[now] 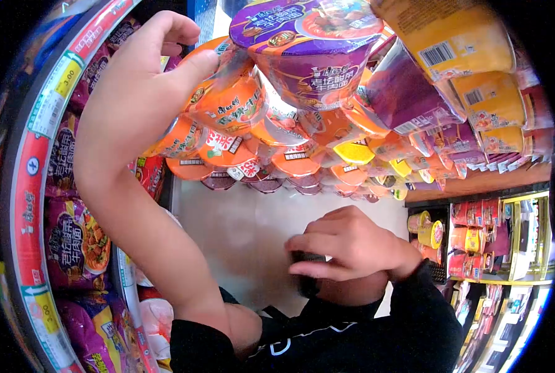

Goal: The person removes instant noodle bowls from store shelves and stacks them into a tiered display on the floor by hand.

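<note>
My left hand (147, 74) is raised at the upper left, between the shelf and a stack of noodle cups. Its fingers are bent, with the thumb standing apart from them and nothing visible in between. The thumb tip overlaps an orange noodle cup (231, 99); whether it touches, I cannot tell. Right of that hand, a large purple noodle cup (315, 68) sits on top of the stack. Lower down, over the floor, is my right hand (346, 242), its curved fingers and thumb apart. Something dark and blurred (308, 285) shows between and below them, seemingly behind the hand.
Along the left runs a shelf with purple noodle packs (72, 242) and a red price strip (32, 205). Yellow cups (476, 50) are stacked at the upper right. A dark crate (436, 268) and further shelves stand at the right, beyond the pale floor (228, 230).
</note>
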### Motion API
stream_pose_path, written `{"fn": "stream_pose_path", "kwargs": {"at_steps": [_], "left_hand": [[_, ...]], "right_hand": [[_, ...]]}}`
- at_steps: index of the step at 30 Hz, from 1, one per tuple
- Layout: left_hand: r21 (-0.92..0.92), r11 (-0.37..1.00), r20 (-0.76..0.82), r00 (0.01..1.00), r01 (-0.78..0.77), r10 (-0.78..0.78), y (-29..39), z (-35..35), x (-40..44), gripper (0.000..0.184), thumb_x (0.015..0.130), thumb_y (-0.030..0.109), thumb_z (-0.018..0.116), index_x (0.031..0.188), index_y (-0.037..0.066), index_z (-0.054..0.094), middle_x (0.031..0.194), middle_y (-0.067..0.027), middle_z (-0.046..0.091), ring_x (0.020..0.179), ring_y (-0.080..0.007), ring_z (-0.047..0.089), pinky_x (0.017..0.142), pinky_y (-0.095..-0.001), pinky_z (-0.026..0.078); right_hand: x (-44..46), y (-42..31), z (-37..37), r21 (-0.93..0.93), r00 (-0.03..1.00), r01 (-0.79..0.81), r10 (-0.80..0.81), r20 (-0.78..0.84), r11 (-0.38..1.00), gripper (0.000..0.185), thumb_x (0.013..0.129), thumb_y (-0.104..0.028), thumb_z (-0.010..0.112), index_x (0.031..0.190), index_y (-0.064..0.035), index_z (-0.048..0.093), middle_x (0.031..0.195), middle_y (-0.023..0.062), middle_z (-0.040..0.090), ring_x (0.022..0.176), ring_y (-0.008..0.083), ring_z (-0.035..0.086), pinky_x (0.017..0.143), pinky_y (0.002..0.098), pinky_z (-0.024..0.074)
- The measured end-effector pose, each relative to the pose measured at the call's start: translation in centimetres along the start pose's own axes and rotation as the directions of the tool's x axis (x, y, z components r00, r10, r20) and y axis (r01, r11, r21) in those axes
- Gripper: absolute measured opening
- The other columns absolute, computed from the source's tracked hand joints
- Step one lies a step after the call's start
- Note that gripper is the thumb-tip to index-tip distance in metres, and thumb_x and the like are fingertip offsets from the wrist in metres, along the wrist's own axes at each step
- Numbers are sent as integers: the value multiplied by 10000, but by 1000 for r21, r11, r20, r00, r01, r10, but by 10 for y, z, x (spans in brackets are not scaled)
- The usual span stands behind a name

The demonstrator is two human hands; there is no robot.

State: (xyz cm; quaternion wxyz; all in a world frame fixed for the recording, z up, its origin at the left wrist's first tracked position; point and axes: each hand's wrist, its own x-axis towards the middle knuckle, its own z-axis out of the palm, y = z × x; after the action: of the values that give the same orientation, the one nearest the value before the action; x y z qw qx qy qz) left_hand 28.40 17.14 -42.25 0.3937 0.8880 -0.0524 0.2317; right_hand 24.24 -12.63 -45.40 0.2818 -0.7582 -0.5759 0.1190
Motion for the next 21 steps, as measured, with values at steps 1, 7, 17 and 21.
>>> {"fn": "stream_pose_path", "kwargs": {"at_steps": [1,7,17,21], "left_hand": [[30,999,-16,1000,-25,25,1,1,-1,376,893,225,657,1169,-9,554,1127,-111,622,1093,-195,565,985,-329,414],[-9,999,-13,999,-41,41,19,5,-3,691,775,281,782,1317,-13,468,1267,-187,568,1237,-272,506,1061,-367,367],[-257,966,123,992,15,18,31,23,7,1025,620,344,906,1383,-21,328,1332,-225,502,1289,-293,457,1092,-369,329],[-282,958,144,989,52,-11,33,25,12,974,634,352,901,1351,-20,357,1288,-195,528,1249,-270,483,1077,-364,347]], "right_hand": [[-2,1,-6,-34,999,-34,35,23,999,244,816,-224,758,977,-72,655,704,57,607,572,223,606,498,325,459],[-6,10,-10,22,991,-45,47,-128,999,210,778,-155,793,932,-67,681,686,52,646,571,195,637,513,299,476],[-21,1,-17,-38,802,-24,-4,-598,999,197,791,3,724,970,15,645,751,100,665,657,168,646,599,272,481],[-27,6,-18,-114,684,-104,-13,-729,988,215,804,40,690,1006,35,615,853,112,648,733,164,605,673,274,464]]}}
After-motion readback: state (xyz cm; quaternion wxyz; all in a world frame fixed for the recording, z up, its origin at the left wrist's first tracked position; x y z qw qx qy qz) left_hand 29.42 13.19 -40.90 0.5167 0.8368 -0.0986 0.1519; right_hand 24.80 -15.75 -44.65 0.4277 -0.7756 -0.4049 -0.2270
